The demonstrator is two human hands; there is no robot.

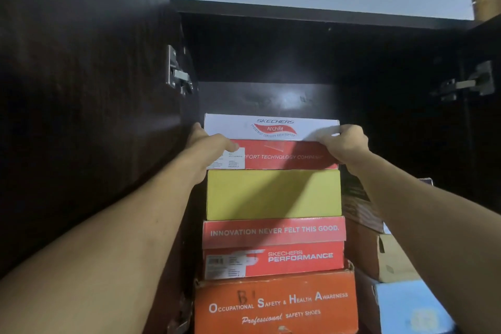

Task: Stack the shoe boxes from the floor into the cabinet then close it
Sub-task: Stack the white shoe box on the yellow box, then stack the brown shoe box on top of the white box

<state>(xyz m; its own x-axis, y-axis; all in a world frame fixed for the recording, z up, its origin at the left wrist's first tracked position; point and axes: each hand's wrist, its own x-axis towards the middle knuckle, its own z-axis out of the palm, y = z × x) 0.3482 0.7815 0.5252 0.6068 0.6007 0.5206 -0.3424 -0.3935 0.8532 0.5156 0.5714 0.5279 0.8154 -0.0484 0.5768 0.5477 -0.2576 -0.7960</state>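
On the far left the dark cabinet door (81,89) stands swung open, a metal hinge (177,73) shining on its inner edge. Just beside it the person's left hand (210,141) reaches up to the top of the stack inside the cabinet (298,12); its fingers go round the left end of the white-lidded Skechers box (271,127), with the thumb pressed onto the red front face below the lid.

That box sits uppermost in a column of shoe boxes. Under it is a plain yellow box (273,194), then a red Skechers Performance box (273,247), and lowest in view an orange safety-shoe box (276,304) whose lid corner looks worn. The column stands against the left side of the cabinet, its fronts roughly flush, the orange one jutting a little nearer.

The right hand (344,141) grips the top box's right end, fingers curled over the edge of the lid at its corner, though the fingertips are blurred.

Right of the column, a second, lower pile shows behind the right forearm: a dark box (357,198) tilted on a tan cardboard box (379,255), and a light blue box (406,306) beneath. At the far right a second hinge (471,84) is fixed to the cabinet's side wall.
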